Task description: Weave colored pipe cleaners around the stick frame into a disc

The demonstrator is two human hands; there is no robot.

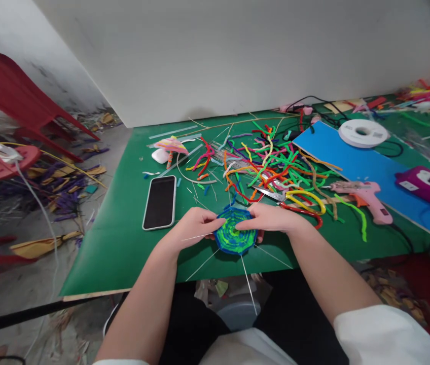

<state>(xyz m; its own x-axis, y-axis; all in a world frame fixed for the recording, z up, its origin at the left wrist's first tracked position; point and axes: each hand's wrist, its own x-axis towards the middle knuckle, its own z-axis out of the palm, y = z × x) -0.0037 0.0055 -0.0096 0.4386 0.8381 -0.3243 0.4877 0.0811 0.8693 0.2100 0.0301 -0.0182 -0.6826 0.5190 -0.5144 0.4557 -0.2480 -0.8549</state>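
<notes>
Between my two hands is a round, blue and green woven pipe-cleaner disc (237, 242), with thin pale spokes sticking out around it. My left hand (200, 225) pinches its left edge, thumb on top and fingers underneath. On the other side my right hand (270, 219) grips the right edge, its thumb lying across the disc's face. A blue pipe-cleaner end (231, 201) rises from the far edge. Left of the disc lies a phone (159, 203) with a dark screen. Beyond the right hand rest scissors (294, 198) with yellow and red handles.
Loose coloured pipe cleaners (272, 157) cover the middle of the green table (123, 253). A small pipe-cleaner umbrella (171, 146) stands by a white case (160, 156). To the right are a pink glue gun (370, 197), a blue board (325, 144) and a white spool (363, 134).
</notes>
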